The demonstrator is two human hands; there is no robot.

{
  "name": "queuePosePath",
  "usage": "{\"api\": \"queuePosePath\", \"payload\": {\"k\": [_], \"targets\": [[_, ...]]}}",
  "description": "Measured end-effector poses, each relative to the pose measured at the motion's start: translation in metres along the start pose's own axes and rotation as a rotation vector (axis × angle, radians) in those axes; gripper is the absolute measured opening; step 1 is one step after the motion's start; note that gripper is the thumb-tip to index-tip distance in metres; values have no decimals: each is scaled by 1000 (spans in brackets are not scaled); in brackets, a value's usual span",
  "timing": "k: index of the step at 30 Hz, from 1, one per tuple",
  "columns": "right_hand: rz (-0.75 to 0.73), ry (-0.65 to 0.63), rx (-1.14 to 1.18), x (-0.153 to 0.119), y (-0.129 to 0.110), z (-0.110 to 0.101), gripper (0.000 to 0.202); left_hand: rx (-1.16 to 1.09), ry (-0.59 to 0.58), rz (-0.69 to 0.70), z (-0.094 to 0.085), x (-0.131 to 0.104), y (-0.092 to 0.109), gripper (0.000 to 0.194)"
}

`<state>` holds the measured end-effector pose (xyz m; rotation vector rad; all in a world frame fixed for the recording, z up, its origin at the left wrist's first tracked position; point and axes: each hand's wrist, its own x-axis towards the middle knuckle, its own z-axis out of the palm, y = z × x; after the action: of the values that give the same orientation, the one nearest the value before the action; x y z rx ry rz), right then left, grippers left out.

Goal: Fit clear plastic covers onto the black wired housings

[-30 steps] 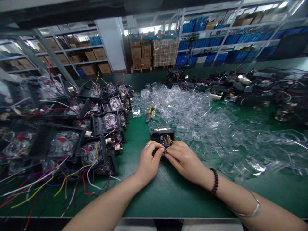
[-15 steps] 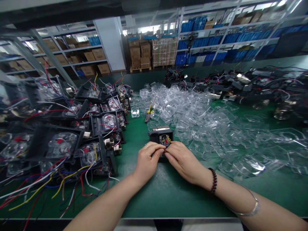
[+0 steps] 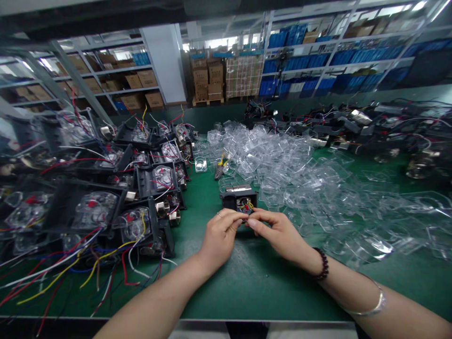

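In front of me on the bench stands a small black open housing (image 3: 229,203) with a metal fitting (image 3: 238,189) at its far side. Red, yellow and blue wires (image 3: 246,206) show inside it. My left hand (image 3: 222,233) is closed at the housing's near edge, thumb and fingers pinching a thin wire. Facing it from the right, my right hand (image 3: 277,230) pinches the same wire, its fingertips almost touching the left ones. The fingers hide most of the wire and the housing's near side.
Several black housings (image 3: 148,179) with trailing wires crowd the left. Clear plastic covers (image 3: 275,155) are heaped from the middle to the right. Pliers with yellow handles (image 3: 221,167) lie behind my housing. Dark wired parts (image 3: 339,122) line the back right of the green bench (image 3: 226,287).
My right hand has shifted slightly, its fingers now less curled, with thumb and forefinger meeting at the left fingertips. The left hand stays at the housing's near edge. The view has moved a little.
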<state>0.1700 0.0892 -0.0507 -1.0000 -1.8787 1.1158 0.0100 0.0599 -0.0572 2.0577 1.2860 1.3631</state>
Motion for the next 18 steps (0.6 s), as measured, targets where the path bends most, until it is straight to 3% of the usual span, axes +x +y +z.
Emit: {"api": "queuePosePath", "payload": {"k": [5,13,15,18], "targets": [[39,-17,70,2,-2,-3,30,16,7,8,0,-1,0,19],[-222,17,-288,-3,-3,1,26,112,-12,92,-3,2,0,18],[-344,70,-440,-4,-2,2,21,99,-18,-17,-2,3,3,17],[-466,120,-588,-5,1,3,20,-52,-37,-317,2,3,5,15]]}}
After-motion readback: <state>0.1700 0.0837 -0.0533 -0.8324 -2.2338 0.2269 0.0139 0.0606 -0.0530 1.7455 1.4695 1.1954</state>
